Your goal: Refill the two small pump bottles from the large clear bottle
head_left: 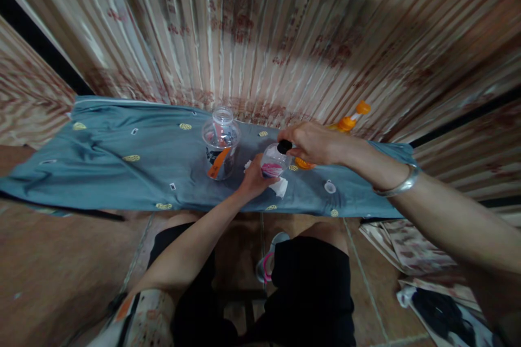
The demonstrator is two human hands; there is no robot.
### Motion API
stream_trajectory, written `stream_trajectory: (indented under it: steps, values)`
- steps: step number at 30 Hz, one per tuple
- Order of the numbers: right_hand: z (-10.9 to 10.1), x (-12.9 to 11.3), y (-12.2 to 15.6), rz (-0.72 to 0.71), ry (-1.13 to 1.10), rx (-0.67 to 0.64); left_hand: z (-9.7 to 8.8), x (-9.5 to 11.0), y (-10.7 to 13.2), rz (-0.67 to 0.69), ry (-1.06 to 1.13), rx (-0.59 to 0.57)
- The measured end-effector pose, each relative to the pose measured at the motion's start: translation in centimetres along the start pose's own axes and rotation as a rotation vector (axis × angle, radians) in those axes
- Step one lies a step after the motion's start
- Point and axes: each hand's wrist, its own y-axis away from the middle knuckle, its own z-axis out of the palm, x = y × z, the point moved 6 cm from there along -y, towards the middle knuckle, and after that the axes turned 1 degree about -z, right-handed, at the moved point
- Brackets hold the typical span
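Observation:
A clear plastic bottle with a pink label and a black cap stands tilted slightly over the cloth-covered table. Wrapped round its lower body is my left hand. My right hand grips the black cap between thumb and fingers; whether the cap is loose I cannot tell. White tissue lies beside the bottle's base. To the left is a clear plastic cup with an orange stripe, and an open clear bottle neck sticks up from it. Behind my right hand, an orange-topped pump bottle is partly hidden.
A small white ring-like piece lies on the blue-grey tablecloth, right of the bottle. A striped curtain hangs close behind the table. Below the front edge are my knees, and a bag with dark contents is on the floor at right.

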Motion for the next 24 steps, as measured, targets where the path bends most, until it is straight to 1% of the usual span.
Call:
stream_trajectory:
  steps: [3, 6, 10, 13, 20, 24]
  values:
    - [0.22, 0.14, -0.07, 0.053, 0.018, -0.031, 0.05, -0.06, -0.05, -0.004, 0.004, -0.004]
    - [0.22, 0.22, -0.12, 0.089, 0.032, -0.016, 0.08, -0.05, -0.07, -0.009, 0.008, -0.009]
    - [-0.05, 0.03, -0.09, 0.055, 0.005, 0.023, 0.00, 0.09, 0.01, -0.015, 0.008, -0.010]
    - [-0.06, -0.24, -0.05, 0.028, 0.007, -0.008, -0.03, 0.12, 0.06, -0.022, 0.005, -0.008]
    - [-0.12, -0.56, -0.11, 0.078, 0.001, -0.032, 0.09, -0.08, 0.00, -0.035, 0.004, -0.012]
    - [0.07, -0.40, -0.25, 0.065, -0.007, -0.021, 0.12, -0.17, -0.02, -0.035, 0.005, -0.021]
